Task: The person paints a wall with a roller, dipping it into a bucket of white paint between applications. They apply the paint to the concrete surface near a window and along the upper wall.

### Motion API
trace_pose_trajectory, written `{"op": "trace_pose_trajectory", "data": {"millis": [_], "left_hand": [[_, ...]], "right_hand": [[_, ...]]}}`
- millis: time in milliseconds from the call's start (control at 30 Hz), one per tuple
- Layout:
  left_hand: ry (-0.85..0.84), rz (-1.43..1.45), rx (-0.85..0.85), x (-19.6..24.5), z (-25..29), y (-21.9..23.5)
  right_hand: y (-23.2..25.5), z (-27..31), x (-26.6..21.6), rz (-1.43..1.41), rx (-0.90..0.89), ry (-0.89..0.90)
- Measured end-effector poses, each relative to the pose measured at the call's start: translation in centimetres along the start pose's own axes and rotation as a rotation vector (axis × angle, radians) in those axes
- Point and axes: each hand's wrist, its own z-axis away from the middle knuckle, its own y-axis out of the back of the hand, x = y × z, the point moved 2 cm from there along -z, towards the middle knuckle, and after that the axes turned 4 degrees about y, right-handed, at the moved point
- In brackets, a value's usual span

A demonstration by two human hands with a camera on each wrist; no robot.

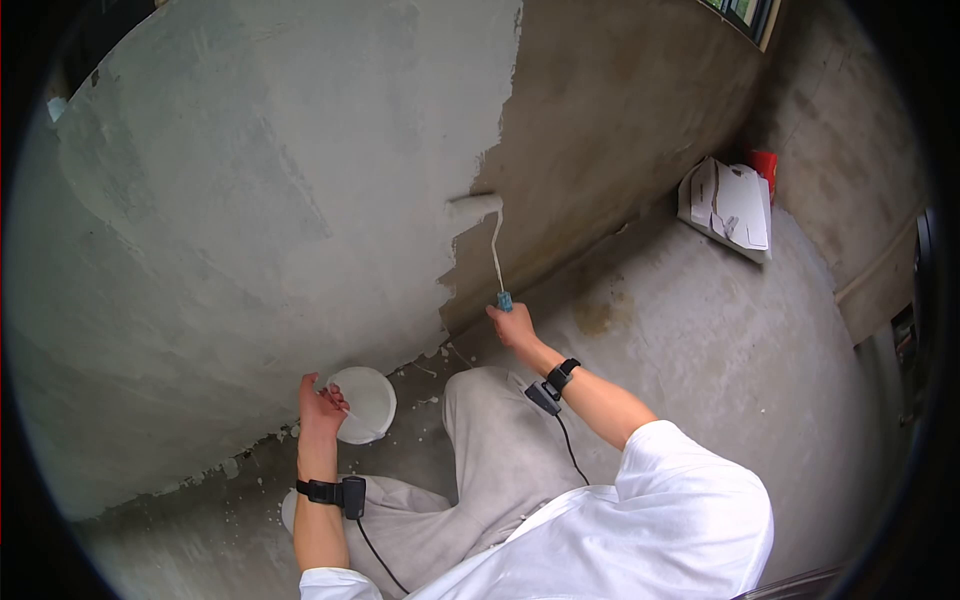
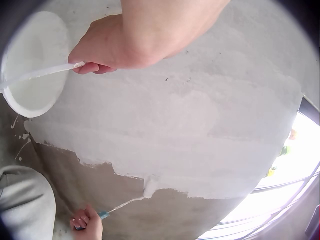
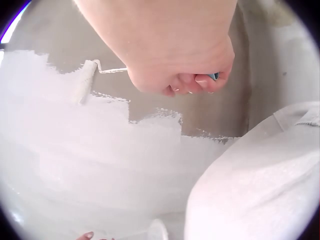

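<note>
My right hand (image 1: 514, 326) grips the blue handle (image 1: 505, 300) of a small paint roller. Its white-coated sleeve (image 1: 473, 207) lies against the wall, at the ragged border between pale paint and bare brown plaster. Low on the left, my left hand (image 1: 322, 408) holds the white bail handle (image 2: 42, 73) of a round paint bucket (image 1: 366, 395), its fingers curled round it. Whitish paint shows inside the bucket in the left wrist view. The right wrist view shows the roller's wire frame (image 3: 112, 70) reaching out past the right hand, whose fingers wrap the handle.
The painted wall (image 1: 250, 180) spreads to the left, the unpainted part (image 1: 600, 110) to the right. White drips spot the floor (image 1: 700, 330) near the bucket. A white carton (image 1: 728, 208) and a red item (image 1: 763, 168) stand in the far corner. My bent knee (image 1: 480, 400) is between the hands.
</note>
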Motion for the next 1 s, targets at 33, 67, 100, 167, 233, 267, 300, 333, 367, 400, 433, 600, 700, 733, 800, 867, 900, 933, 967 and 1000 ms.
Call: {"op": "trace_pose_trajectory", "data": {"millis": [33,67,100,167,233,267,300,333,367,400,433,600,700,733,800,867,900,933,967,1000], "left_hand": [[-0.003,0.002,0.0,0.0,0.0,0.1],[-0.004,0.003,0.0,0.0,-0.1,0.1],[-0.004,0.0,-0.001,0.0,-0.2,0.2],[0.001,0.01,-0.005,0.0,-0.5,0.5],[-0.004,0.001,-0.006,-0.2,-0.3,0.6],[-0.008,-0.006,-0.006,-0.2,-0.3,0.6],[-0.006,-0.008,-0.006,-0.2,-0.4,0.7],[-0.015,-0.005,0.001,-0.2,-0.5,0.7],[-0.024,-0.001,0.008,-0.2,-0.7,0.8],[-0.021,-0.003,0.007,0.0,-0.6,0.7],[-0.021,-0.014,0.002,0.1,-0.3,0.6],[-0.011,-0.006,0.003,0.1,-0.1,0.4],[-0.013,-0.006,0.005,0.4,-0.3,0.3],[-0.008,-0.004,-0.005,0.3,-0.4,0.3],[-0.001,-0.003,-0.013,0.3,-0.6,0.4],[-0.001,0.003,0.002,0.1,-0.5,0.3],[0.001,0.002,0.0,0.0,-0.5,0.2],[0.0,0.006,0.004,-0.1,-0.5,0.2],[-0.003,0.009,0.007,0.0,-0.5,0.1],[-0.005,0.008,0.003,0.0,-0.3,0.0]], "right_hand": [[-0.2,0.2,-1.9,-0.163,-0.04,-0.069],[-0.2,-0.1,-3.4,-0.165,-0.039,-0.067],[-0.1,-0.6,-4.6,-0.192,-0.031,-0.027],[0.5,-1.4,-7.1,-0.22,-0.021,0.013],[1.8,-2.0,-9.5,-0.219,0.01,0.091],[2.4,-2.5,-10.3,-0.219,0.012,0.09],[3.2,-3.0,-11.1,-0.186,0.0,0.113],[3.7,-3.2,-11.3,-0.152,-0.011,0.135],[4.0,-3.1,-11.2,-0.151,-0.008,0.133],[4.0,-3.2,-10.9,-0.144,0.002,0.14],[4.1,-3.3,-10.5,-0.138,0.01,0.146],[3.2,-3.4,-3.9,0.005,0.059,0.132],[2.5,-4.7,1.3,0.159,0.096,0.165],[2.5,-4.9,2.1,0.228,0.111,0.196],[2.4,-5.2,3.1,0.23,0.104,0.193],[2.8,-5.0,3.6,0.233,0.102,0.185],[3.1,-4.7,3.0,0.237,0.115,0.184],[3.3,-4.6,2.3,0.24,0.128,0.185],[3.6,-4.6,1.5,0.238,0.13,0.19],[4.1,-4.3,0.0,0.219,0.109,0.189]]}}
